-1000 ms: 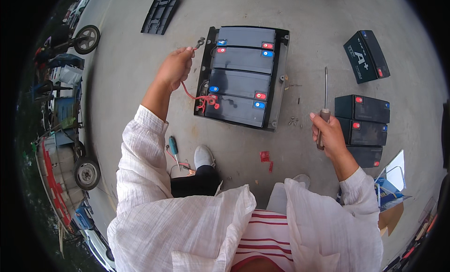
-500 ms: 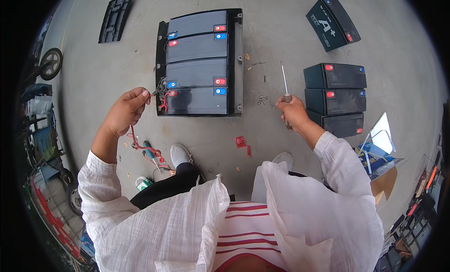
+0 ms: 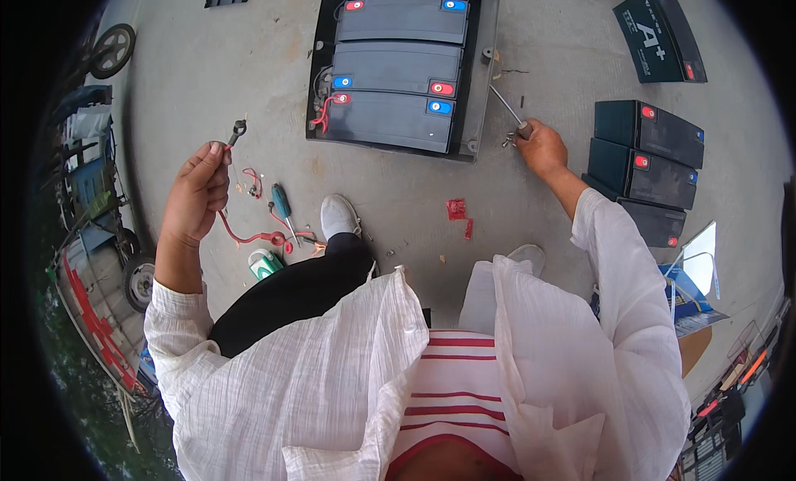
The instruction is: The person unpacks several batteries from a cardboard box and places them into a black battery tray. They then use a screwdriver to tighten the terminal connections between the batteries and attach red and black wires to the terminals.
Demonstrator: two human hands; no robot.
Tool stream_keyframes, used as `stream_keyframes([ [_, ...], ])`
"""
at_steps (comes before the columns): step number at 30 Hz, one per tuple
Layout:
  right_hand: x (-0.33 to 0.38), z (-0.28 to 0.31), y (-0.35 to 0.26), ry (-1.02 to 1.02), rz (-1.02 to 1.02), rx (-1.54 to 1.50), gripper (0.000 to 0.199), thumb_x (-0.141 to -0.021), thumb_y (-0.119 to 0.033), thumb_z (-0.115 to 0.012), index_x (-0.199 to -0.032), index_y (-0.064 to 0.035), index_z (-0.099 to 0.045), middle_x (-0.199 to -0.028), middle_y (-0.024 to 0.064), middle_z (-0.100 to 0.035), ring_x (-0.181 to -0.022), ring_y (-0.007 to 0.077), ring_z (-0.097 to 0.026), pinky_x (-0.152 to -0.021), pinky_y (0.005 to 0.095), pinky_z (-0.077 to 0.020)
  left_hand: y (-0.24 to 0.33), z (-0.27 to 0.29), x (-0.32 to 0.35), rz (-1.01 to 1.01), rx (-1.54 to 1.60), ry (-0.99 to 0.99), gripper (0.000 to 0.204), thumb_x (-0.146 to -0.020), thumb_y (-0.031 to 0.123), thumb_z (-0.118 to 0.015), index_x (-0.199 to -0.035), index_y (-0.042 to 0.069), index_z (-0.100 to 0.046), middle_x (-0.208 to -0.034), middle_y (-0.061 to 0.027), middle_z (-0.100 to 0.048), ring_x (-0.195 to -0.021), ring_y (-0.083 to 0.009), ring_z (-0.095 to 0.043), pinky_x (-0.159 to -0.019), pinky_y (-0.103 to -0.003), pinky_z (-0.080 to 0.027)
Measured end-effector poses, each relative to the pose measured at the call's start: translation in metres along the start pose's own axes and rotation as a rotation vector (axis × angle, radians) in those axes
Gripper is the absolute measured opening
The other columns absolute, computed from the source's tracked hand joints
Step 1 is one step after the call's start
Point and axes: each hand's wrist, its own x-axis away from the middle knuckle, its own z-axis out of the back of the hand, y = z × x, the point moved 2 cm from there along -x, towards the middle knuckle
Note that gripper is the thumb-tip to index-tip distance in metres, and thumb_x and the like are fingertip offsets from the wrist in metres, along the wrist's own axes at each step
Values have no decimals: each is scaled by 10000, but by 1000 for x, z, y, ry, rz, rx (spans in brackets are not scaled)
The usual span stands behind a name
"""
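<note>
Dark battery tray (image 3: 477,108) with red and blue terminal caps lies far; left hand (image 3: 197,191) grips a red cable (image 3: 240,232), right hand (image 3: 541,147) clasps a metal tool (image 3: 506,106).

The left hand (image 3: 197,195) has drawn away from the battery pack (image 3: 398,66) and now hangs out over bare floor, clear of the pack, pinching a small wrench (image 3: 235,133). The right hand (image 3: 543,148) has dropped, laying the screwdriver (image 3: 507,109) beside the pack's right edge.
</note>
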Motion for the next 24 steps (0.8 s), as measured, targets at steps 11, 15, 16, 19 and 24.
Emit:
stream_keyframes([
  [11,-10,-2,2,33,31,24,367,-843,-265,-702,-1182,-121,-706,-1088,188,-739,-1044,390,-698,-888,457,-541,-34,36,35,33,39,89,237,-1107,308,-498,-982,121,-571,-652,124,-266,-526,-8,-199,-460,-203,-167],
  [15,-15,-3,4,19,69,-26,358,-823,-244,-706,-1130,-62,-710,-1036,214,-740,-1014,405,-701,-865,455,-544,-32,41,42,28,47,157,236,-1101,304,-511,-973,120,-585,-640,126,-267,-524,-7,-199,-463,-205,-166],
  [16,-17,-2,4,20,97,-26,357,-818,-242,-708,-1118,-48,-711,-1026,221,-739,-1008,407,-702,-863,455,-545,-32,40,41,25,45,177,237,-1098,303,-516,-965,120,-590,-635,126,-269,-523,-7,-199,-463,-207,-166],
  [19,-21,1,4,-2,130,-47,366,-806,-237,-711,-1099,-18,-708,-1026,239,-733,-1004,412,-702,-867,456,-544,-28,42,33,1,61,180,236,-1098,298,-518,-966,117,-591,-633,126,-268,-522,-7,-198,-461,-207,-167],
  [24,-29,1,8,-11,117,-14,381,-792,-236,-712,-1097,-7,-707,-1041,252,-726,-1000,419,-698,-881,463,-541,-16,25,18,-19,58,86,239,-1103,296,-509,-974,112,-590,-641,125,-269,-526,-7,-197,-464,-203,-165],
])
